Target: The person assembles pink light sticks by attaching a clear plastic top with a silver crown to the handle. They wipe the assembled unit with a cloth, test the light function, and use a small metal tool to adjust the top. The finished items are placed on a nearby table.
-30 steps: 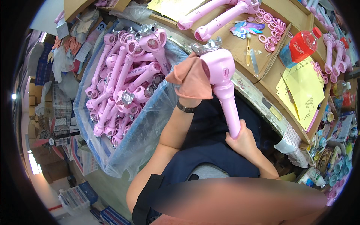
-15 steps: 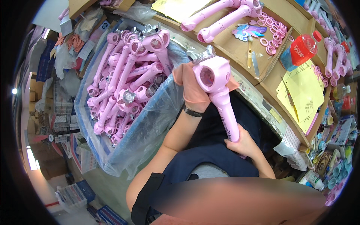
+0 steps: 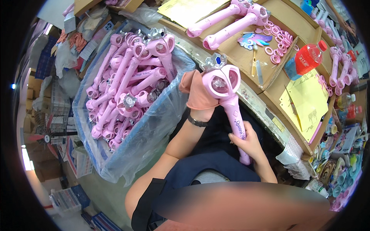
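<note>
Cluttered toy-assembly workplace; a pink toy wand (image 3: 228, 100) is held upright over the lap, between a lined bin and a cardboard-covered tabletop (image 3: 246, 57).

Wand: round clear-windowed head topped by a silver crown with a blue gem, lettered handle below. Its handle is clasped low down by the right hand (image 3: 246, 142), fingers wrapped shut around it. Its head is backed by the left hand (image 3: 198, 98), gloved in orange cloth, pressed against the head's left side; whether that grip is closed cannot be told. A dark wristband is worn on the left wrist. Plastic-lined bin (image 3: 154, 131) at left, heaped with like pink wands (image 3: 127, 88). Two finished wands (image 3: 231, 21), pink rings (image 3: 275, 42), a red-liquid bottle (image 3: 306, 59) and yellow sheets (image 3: 308, 102) are laid on the tabletop.
</note>
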Demonstrator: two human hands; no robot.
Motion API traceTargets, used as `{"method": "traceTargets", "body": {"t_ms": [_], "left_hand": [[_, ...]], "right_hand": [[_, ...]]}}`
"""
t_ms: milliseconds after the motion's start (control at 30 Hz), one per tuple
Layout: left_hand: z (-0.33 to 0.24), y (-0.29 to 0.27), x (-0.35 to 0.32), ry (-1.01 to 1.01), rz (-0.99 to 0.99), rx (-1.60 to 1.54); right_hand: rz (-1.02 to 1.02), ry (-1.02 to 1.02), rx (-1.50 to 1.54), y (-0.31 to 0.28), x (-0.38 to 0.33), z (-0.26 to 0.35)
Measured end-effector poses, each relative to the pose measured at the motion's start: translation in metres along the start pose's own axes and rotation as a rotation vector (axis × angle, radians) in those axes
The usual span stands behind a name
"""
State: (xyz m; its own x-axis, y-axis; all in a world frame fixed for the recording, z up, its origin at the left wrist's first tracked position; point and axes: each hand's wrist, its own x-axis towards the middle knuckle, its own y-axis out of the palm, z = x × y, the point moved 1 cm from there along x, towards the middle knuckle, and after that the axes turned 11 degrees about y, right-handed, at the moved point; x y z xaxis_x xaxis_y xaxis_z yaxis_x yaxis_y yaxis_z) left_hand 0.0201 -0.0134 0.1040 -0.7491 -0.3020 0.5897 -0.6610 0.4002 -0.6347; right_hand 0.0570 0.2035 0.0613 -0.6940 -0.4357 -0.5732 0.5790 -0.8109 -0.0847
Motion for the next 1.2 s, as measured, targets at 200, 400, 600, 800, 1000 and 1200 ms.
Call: {"method": "traceTargets", "body": {"t_ms": [200,400,600,800,1000,1200], "left_hand": [[0.005,-0.003,0.007,-0.408,0.134,-1.228],[0.004,0.011,0.015,-0.585,0.209,-1.844],[0.001,-0.002,0.007,0.211,0.174,-0.089],[-0.016,-0.003,0.014,0.54,0.157,0.413],[-0.034,0.001,0.017,0.401,0.249,-0.122],[-0.047,-0.006,0.023,0.472,0.011,-0.326]], "right_hand": [[0.061,-0.063,-0.202,0.002,0.001,0.017],[0.933,0.178,0.578,-0.006,0.019,0.012],[0.1,-0.169,0.13,0.004,0.036,0.024],[0.14,-0.144,0.362,-0.001,0.036,0.033],[0.08,-0.187,0.441,0.001,0.037,0.034],[0.125,-0.14,0.369,0.009,0.032,0.037]]}}
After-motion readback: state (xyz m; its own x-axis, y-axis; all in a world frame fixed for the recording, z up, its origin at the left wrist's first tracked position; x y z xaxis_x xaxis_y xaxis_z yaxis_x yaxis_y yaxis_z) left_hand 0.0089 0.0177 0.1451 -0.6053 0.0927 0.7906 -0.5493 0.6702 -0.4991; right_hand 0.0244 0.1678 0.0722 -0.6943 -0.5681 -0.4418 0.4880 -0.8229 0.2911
